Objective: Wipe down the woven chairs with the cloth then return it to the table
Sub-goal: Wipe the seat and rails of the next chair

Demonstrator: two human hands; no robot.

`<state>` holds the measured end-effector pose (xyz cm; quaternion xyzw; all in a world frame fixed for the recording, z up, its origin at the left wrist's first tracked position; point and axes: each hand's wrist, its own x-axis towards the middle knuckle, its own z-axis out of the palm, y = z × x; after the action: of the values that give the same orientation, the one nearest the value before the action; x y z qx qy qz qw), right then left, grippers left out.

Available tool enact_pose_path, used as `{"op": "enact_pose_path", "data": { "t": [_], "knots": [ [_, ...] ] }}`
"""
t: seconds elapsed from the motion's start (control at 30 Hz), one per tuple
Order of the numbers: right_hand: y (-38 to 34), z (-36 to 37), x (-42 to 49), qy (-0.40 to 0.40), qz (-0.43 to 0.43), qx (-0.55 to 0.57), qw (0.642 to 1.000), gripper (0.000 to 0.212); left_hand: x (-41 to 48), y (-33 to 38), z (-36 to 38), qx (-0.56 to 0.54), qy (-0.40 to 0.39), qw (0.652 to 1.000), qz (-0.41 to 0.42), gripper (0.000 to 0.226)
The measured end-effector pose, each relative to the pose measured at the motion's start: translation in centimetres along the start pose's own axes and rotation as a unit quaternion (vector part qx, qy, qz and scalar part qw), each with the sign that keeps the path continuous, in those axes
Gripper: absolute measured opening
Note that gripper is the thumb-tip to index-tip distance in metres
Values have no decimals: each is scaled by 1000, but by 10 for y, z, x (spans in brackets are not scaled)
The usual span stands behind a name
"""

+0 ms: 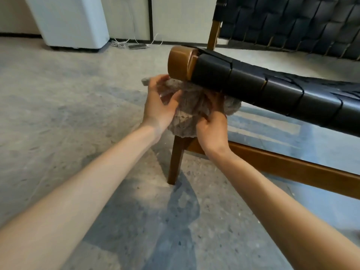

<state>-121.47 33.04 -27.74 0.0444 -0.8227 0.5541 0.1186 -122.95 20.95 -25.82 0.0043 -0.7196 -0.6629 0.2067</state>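
A grey-brown cloth [185,117] is bunched around the top of the chair's wooden front leg [176,162], just under the front rail. The woven chair [272,94] has black straps wrapped over a brown wooden frame, and its rounded rail end [178,63] sits right above the cloth. My left hand [158,104] holds the cloth's left side, fingers reaching up to the rail end. My right hand [211,125] grips the cloth's right side, its fingertips buried in the folds under the black straps. The table is out of view.
A wooden stretcher [292,168] runs right from the leg, low over the speckled concrete floor [68,114]. A white appliance [74,22] stands at the back left, with cables and a phone [137,46] on the floor beside it. The woven backrest [292,24] rises at upper right.
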Motion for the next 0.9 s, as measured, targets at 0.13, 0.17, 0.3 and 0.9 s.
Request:
{"op": "enact_pose_path", "data": {
  "t": [0.13, 0.17, 0.3, 0.9],
  "knots": [
    [1, 6, 7, -55, -6, -6, 998, 24, 2, -4, 9, -39, -58, 997, -16, 45],
    [1, 8, 8, -70, -14, -8, 997, 25, 3, -6, 11, -28, -68, 997, -18, 44],
    [1, 19, 13, -92, -19, -37, 995, 23, 10, -18, 16, 33, -87, 995, -25, 45],
    [7, 16, 10, -5, -71, -25, 997, 34, 5, -15, 23, -9, -13, 1000, -6, 31]
  ]
}}
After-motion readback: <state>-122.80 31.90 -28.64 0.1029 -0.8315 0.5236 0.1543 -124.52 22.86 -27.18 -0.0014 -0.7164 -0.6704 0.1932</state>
